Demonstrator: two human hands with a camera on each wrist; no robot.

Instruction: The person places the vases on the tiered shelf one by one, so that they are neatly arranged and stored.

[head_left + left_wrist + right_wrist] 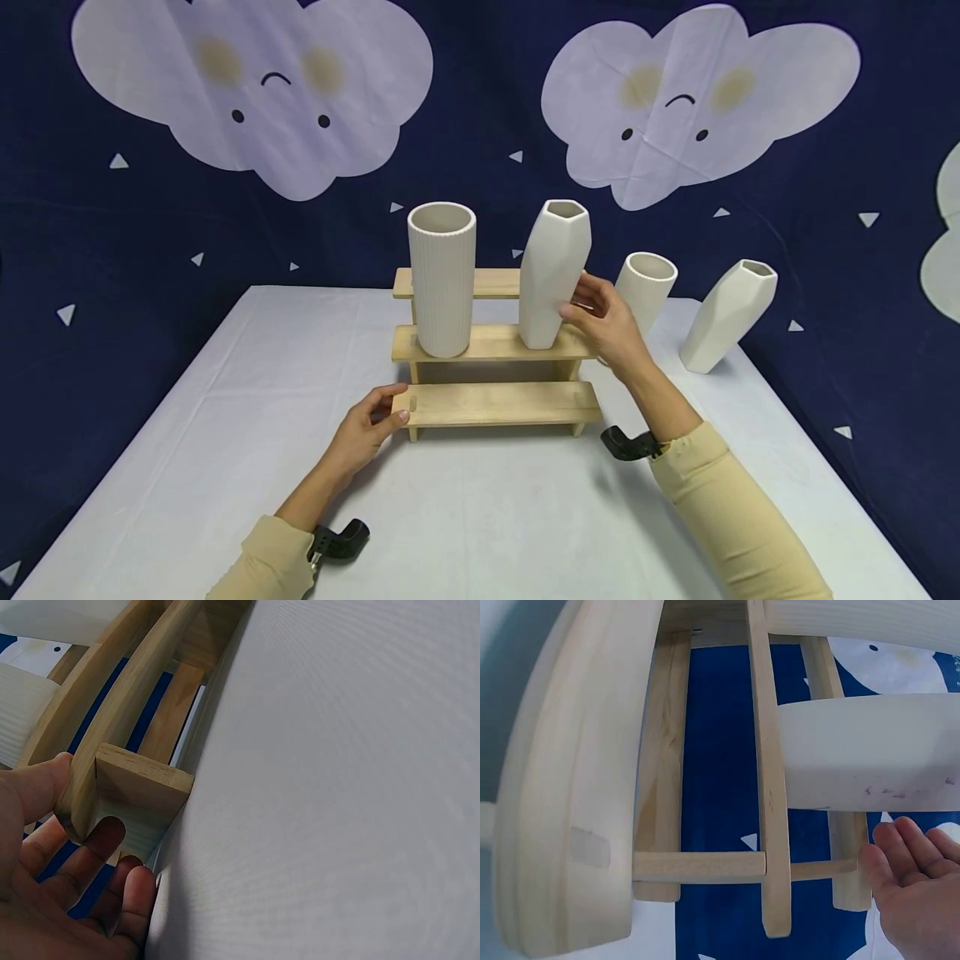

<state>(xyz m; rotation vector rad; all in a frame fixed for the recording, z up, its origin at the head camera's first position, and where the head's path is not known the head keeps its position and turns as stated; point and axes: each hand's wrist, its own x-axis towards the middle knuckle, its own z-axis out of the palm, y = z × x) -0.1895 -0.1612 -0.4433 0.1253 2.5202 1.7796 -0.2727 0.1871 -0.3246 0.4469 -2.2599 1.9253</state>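
Observation:
A three-tier wooden stand [495, 404] has a ribbed white vase [444, 292] upright on the left of its middle shelf. To the right on that shelf stands a faceted white vase [553, 267], its base on the board. My left hand [365, 427] grips the left end of the lowest shelf, thumb over the top and other fingers around the end and beneath. Close beside the faceted vase is my right hand [611, 329]; its loosely bent fingers [896, 847] lie just off the vase's side in the right wrist view.
Behind my right hand, a round white vase [647, 287] stands on the table. Farther right is another faceted white vase [729, 317]. A white cloth covers the table [495, 517], and a dark blue curtain [480, 108] with clouds hangs behind it.

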